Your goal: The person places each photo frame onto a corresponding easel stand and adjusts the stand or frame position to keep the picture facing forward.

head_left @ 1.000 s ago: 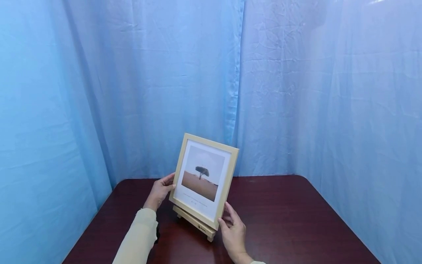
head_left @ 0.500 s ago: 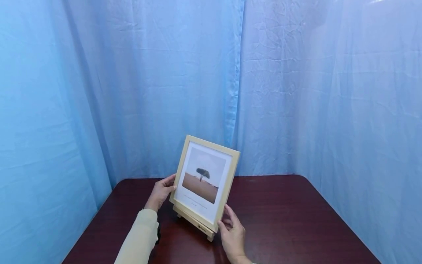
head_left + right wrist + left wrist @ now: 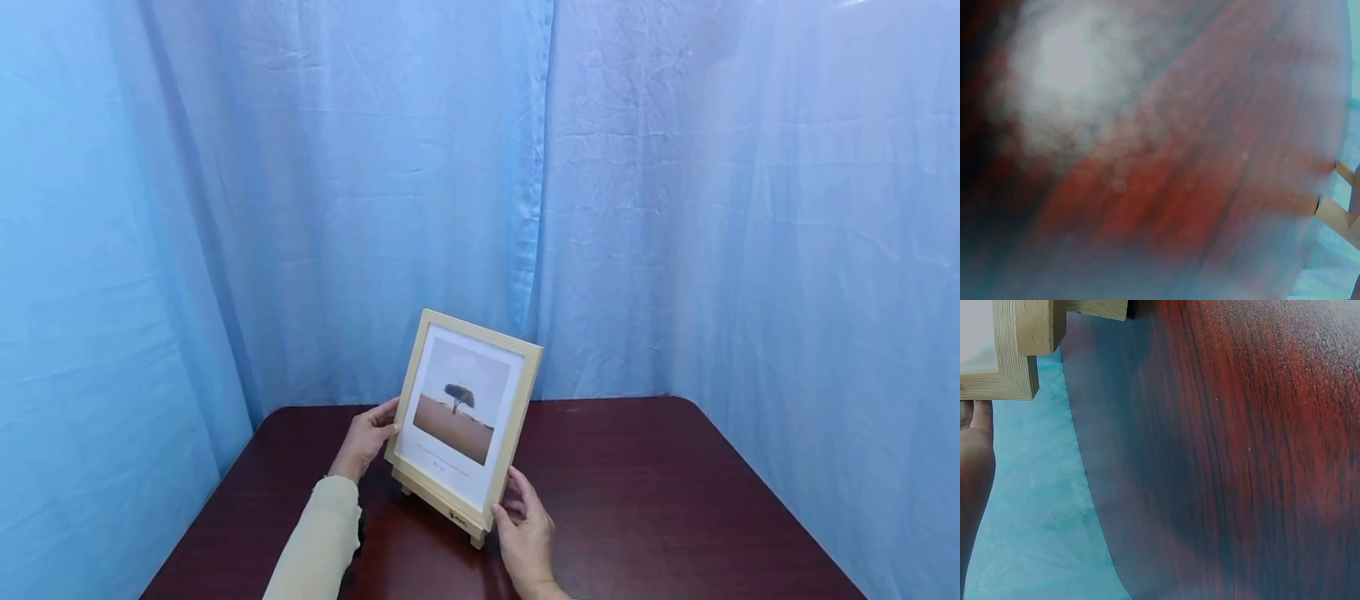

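A pale wooden picture frame (image 3: 463, 417) with a print of a lone tree leans back on a small wooden easel (image 3: 438, 504) in the head view. Its bottom edge sits at the easel's ledge. My left hand (image 3: 366, 437) pinches the left edge, thumb in front and fingers partly hidden behind. At the lower right corner, my right hand (image 3: 528, 533) holds the frame between thumb and fingers. The left wrist view catches a corner of the picture frame (image 3: 1015, 385) beside the ledge. Only the easel's legs (image 3: 1337, 220) show in the right wrist view.
A dark red-brown table (image 3: 660, 492) with rounded far corners carries the easel. Light blue curtains (image 3: 405, 183) hang behind it and along both sides. Glare lies on the tabletop in the right wrist view.
The picture frame has come down slightly, its lower edge closer against the easel's ledge. My right hand has moved a little lower with it; the left hand has barely shifted.
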Available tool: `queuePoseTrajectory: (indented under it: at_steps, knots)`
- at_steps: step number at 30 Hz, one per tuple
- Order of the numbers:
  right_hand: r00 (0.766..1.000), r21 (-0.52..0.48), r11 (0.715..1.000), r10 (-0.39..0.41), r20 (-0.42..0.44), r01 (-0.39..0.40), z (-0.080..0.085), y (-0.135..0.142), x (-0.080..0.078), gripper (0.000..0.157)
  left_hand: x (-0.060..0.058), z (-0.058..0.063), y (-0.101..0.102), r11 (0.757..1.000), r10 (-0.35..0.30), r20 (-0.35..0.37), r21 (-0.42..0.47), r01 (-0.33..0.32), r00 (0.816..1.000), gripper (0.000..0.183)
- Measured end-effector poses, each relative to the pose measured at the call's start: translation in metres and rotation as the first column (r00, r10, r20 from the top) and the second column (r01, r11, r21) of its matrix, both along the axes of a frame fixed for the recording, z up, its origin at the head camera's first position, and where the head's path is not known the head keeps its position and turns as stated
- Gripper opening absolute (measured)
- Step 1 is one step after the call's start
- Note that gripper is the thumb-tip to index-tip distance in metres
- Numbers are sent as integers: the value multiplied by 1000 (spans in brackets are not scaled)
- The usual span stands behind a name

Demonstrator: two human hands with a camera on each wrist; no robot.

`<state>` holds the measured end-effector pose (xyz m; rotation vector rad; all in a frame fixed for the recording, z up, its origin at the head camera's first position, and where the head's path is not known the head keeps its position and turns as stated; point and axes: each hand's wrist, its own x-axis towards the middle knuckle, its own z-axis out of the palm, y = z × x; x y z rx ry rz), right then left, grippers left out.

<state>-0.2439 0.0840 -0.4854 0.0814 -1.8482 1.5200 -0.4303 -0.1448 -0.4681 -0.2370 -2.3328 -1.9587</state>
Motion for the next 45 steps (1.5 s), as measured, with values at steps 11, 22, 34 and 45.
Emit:
queuePoseTrajectory:
  at_steps: [11, 22, 34, 45]
  knots:
    - [1000, 10, 1000, -7, -15, 7, -31, 9, -21, 62, 1, 1, 0, 1000, -3, 6, -16, 3, 1000, 50]
    - [999, 7, 1000, 27, -36, -26, -38, 12, -24, 62, 2, 2, -2, 1000, 0, 8, -23, 0, 1000, 50]
    - [1000, 7, 1000, 20, -6, -20, -38, 16, -29, 62, 4, 2, -4, 1000, 3, 1, -11, -3, 1000, 50]
    - [999, 16, 1000, 9, 35, -10, -37, 23, -35, 64, 5, -3, -4, 1000, 1, -5, 1, -1, 1000, 51]
